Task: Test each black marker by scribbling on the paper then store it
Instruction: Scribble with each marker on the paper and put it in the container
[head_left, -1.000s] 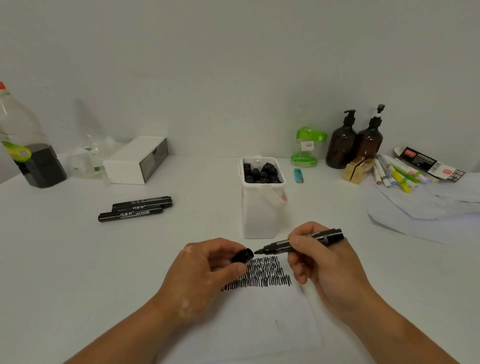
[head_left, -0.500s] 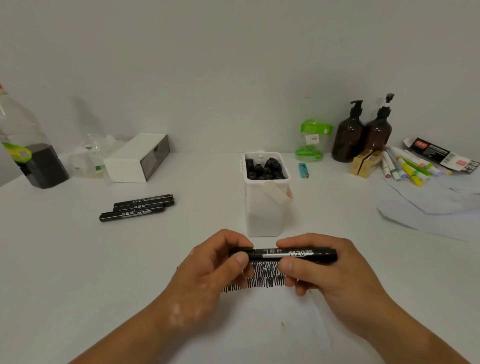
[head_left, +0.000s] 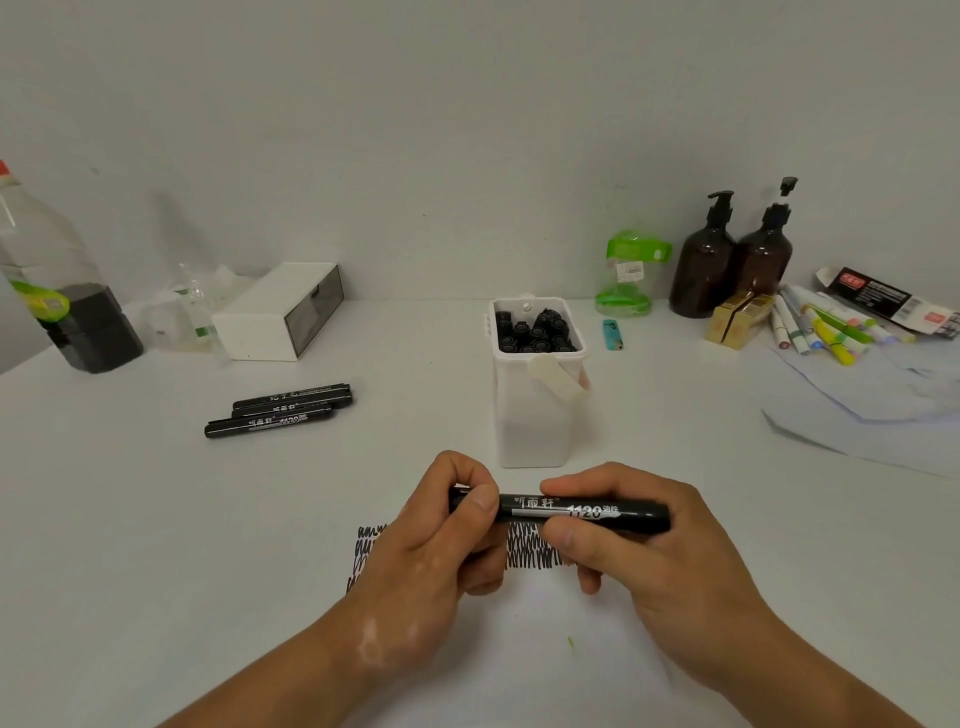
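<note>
Fingers of the left hand pinched the cap end of a marker, and the right hand gripped its barrel, holding it level just in front of the tub, above the scribbled paper. Spare markers lay left of the tub.

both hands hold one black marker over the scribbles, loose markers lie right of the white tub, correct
No: the head view shows the loose markers lying left of the white tub. The left hand and right hand do hold one black marker over the scribbles.
</note>
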